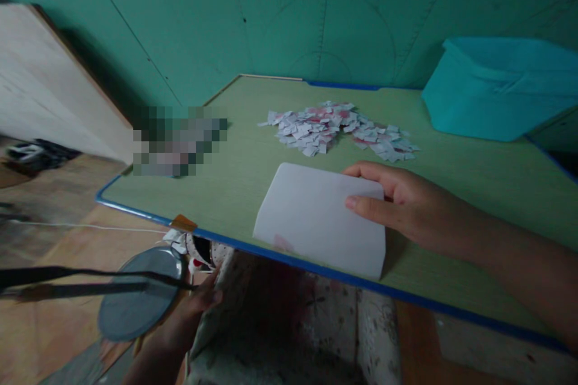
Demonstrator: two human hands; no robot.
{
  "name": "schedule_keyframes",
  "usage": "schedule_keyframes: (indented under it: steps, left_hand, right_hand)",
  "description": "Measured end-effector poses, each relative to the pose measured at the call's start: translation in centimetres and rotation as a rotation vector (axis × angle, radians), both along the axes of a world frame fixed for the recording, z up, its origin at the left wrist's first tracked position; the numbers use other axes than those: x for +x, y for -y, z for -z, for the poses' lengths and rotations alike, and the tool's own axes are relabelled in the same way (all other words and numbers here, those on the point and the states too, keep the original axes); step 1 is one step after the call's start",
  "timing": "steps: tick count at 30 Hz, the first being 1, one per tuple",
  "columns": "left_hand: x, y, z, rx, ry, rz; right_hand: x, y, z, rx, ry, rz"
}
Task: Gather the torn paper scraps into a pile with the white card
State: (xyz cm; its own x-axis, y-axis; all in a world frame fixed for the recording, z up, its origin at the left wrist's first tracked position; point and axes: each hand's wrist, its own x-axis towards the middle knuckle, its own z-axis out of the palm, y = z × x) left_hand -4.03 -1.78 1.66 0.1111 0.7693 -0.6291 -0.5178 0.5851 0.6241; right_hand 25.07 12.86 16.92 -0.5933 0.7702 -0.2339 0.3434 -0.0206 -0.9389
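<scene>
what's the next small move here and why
I'd probably bring the left hand up to the free left side of the white paper: only the right hand grips it, at the right side with the thumb on top, while the left hand is down below the table's blue edge.

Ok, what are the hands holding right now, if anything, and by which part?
The right hand grips the white rectangular piece by its right edge, thumb on top. Whether the left hand holds anything cannot be told.
</scene>
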Motion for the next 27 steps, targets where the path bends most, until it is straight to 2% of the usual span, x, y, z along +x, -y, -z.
schedule_keyframes:
  steps: [4, 7, 12, 19, 27]
  left_hand:
    - [1.0, -0.2, -1.2, 0.058, -0.016, -0.008]
    - [1.2, -0.3, -1.5, 0.052, -0.011, -0.019]
    - [0.8, -0.2, -1.1, 0.019, -0.088, -0.053]
    - [-0.4, -0.2, 0.3, 0.057, -0.222, 0.034]
    - [-0.1, 0.2, 0.4, 0.05, -0.034, 0.016]
  right_hand:
    - [0.0, 0.0, 0.0, -0.008, -0.013, -0.002]
    - [0.0, 0.0, 0.1, -0.004, -0.02, -0.002]
    - [0.0, -0.1, 0.1, 0.016, -0.02, -0.018]
    - [-0.1, 0.0, 0.1, -0.015, -0.034, -0.024]
    - [0.0, 0.2, -0.1, -0.084, -0.054, -0.014]
